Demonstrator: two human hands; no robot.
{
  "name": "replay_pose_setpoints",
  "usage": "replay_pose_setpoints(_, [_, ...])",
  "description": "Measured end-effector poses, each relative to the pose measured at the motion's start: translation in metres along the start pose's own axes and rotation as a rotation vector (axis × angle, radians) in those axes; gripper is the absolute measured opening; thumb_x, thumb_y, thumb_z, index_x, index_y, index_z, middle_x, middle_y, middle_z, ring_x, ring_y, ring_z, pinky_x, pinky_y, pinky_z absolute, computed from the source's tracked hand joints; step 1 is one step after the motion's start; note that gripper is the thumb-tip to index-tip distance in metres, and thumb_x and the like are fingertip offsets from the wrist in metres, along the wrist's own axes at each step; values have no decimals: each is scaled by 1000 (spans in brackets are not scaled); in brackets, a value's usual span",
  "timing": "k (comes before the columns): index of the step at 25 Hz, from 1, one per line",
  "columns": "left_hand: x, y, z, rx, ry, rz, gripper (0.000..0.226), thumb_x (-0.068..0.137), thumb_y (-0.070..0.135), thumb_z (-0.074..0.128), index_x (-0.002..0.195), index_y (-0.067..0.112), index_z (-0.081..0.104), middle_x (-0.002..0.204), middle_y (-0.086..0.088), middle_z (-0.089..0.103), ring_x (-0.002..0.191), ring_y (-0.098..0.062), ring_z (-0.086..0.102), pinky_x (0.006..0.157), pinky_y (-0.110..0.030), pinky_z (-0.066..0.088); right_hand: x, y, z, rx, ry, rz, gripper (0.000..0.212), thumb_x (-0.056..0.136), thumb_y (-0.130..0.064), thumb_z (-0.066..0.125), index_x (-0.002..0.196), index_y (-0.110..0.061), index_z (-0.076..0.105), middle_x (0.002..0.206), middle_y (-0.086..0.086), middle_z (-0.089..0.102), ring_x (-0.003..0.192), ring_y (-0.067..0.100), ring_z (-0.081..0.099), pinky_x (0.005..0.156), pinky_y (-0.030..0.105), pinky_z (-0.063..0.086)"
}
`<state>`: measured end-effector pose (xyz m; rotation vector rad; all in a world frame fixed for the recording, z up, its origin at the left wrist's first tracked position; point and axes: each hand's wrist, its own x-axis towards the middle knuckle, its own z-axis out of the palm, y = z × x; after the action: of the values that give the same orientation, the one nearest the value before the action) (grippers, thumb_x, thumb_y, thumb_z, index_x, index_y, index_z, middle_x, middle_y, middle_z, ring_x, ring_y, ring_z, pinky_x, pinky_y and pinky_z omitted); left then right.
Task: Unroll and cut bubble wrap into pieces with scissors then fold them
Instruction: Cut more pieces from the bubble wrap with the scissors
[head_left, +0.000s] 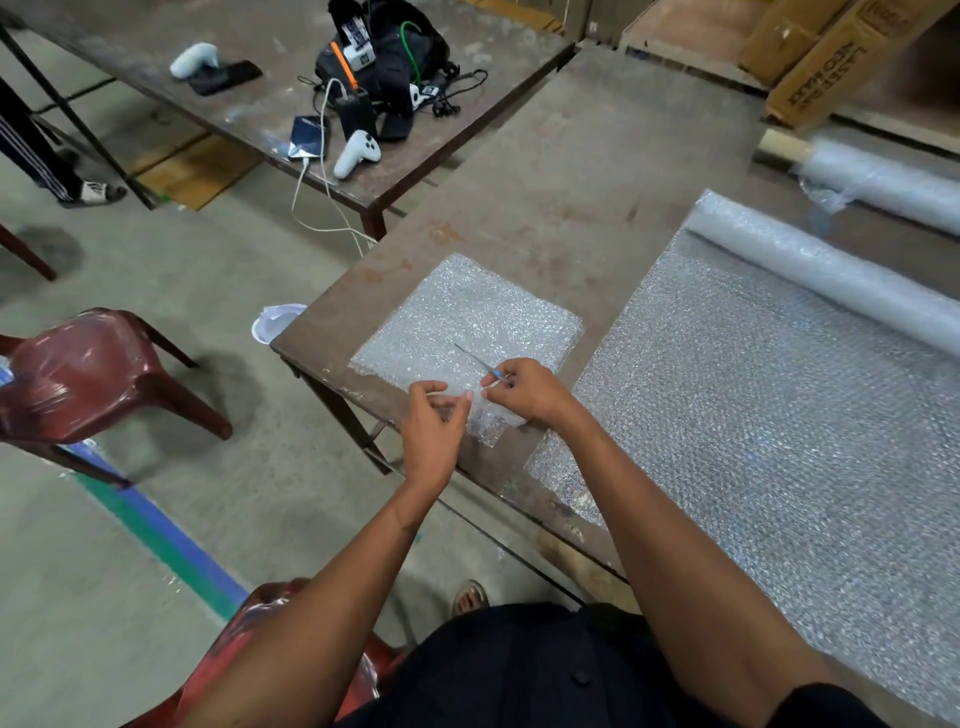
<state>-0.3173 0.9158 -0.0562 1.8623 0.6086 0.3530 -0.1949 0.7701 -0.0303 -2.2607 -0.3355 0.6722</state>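
One cut piece of bubble wrap (467, 332) lies flat near the left corner of a brown worktable (561, 171), roughly square, its near edge under the person's two hands. The right hand (522, 389) rests on that near edge with its fingers curled around one pair of scissors (480, 364); the thin blades point up and to the left across the piece, and a bit of blue handle shows at the fingers. The left hand (434, 415) sits just beside it, fingers curled, thumb and fingertips pinching the same edge of the wrap.

To the right, apart from the cut piece, one long sheet of bubble wrap (779, 441) spreads across the table and runs off its near edge. It is still joined to one bubble wrap roll (831, 275) lying at its far end. Behind that lies a second roll (878, 176) of clear film on a cardboard core.

Beyond the table, two cardboard boxes (841, 57) lean at the top right. A second table (260, 104) at the upper left carries one black bag (384, 57), two white controllers (358, 153), two phones and some cables. One red plastic chair (88, 374) stands on the floor at left, and another red seat shows under the person. A further person's leg and sandal (96, 192) appear at the left edge.
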Motion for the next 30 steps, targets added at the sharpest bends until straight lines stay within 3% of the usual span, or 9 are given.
replay_pose_setpoints(4, [11, 2, 7, -159, -114, -304, 56, 85, 42, 89, 116, 9, 57, 84, -5, 80, 66, -20, 76, 56, -31, 58, 1, 1, -2, -3, -32, -20, 8, 90, -29, 79, 98, -28, 80, 84, 0, 78, 73, 17, 69, 71, 36, 53])
replay_pose_setpoints(6, [14, 4, 8, -337, -140, -402, 50, 87, 34, 88, 115, 1, 64, 87, -10, 81, 70, -28, 78, 48, -29, 56, 3, 4, -2, 15, -48, -20, 11, 92, -35, 81, 92, -24, 81, 71, -3, 73, 63, 13, 61, 63, 31, 48])
replay_pose_setpoints(8, [13, 6, 8, -456, -179, -475, 42, 89, 32, 87, 111, 0, 72, 93, -13, 81, 80, -32, 80, 53, -28, 60, 2, 5, -2, 30, -65, -15, 21, 92, -39, 82, 91, -18, 81, 61, -4, 65, 53, 10, 51, 56, 26, 39])
replay_pose_setpoints(14, [9, 4, 11, -550, -155, -551, 16, 96, 14, 79, 99, -1, 72, 95, -20, 77, 74, -30, 78, 59, -30, 65, 4, 13, 2, 102, -79, 53, 20, 91, -35, 84, 95, -16, 84, 82, 13, 78, 67, 18, 58, 66, 32, 44])
replay_pose_setpoints(18, [10, 5, 13, -449, -96, -537, 13, 100, 7, 69, 107, -1, 64, 97, -26, 76, 65, -30, 76, 55, -34, 64, 5, 8, -6, 71, 1, 98, 33, 97, -33, 77, 92, 0, 75, 66, 3, 58, 51, 12, 45, 56, 30, 35])
replay_pose_setpoints(23, [-6, 7, 10, 276, -108, -22, 37, 94, 15, 63, 121, 22, 40, 76, -5, 66, 62, -22, 62, 55, -43, 47, -1, -11, -11, -36, 188, 14, 25, 100, -46, 65, 97, -22, 73, 88, -6, 74, 85, 20, 70, 78, 41, 58])
replay_pose_setpoints(26, [-7, 10, 11, 620, -83, 191, 38, 95, 20, 63, 131, 27, 54, 97, 0, 54, 81, -20, 55, 64, -38, 44, -6, -23, -18, -73, 227, -60, 25, 97, -46, 71, 111, -25, 77, 96, -8, 75, 90, 14, 67, 74, 32, 49])
replay_pose_setpoints(28, [-1, 8, 15, 774, -18, 395, 21, 97, 29, 67, 117, 23, 70, 104, -1, 51, 92, -21, 52, 77, -37, 44, -7, -27, -21, -135, 227, -87, 25, 96, -46, 73, 110, -26, 79, 99, -7, 77, 89, 13, 65, 73, 30, 45])
replay_pose_setpoints(30, [8, 3, 20, 803, -109, 495, 20, 99, 38, 68, 111, 22, 74, 118, -1, 56, 106, -23, 54, 88, -38, 45, -8, -31, -25, -168, 263, -112, 23, 97, -46, 72, 104, -25, 80, 95, -6, 77, 87, 15, 67, 70, 31, 47])
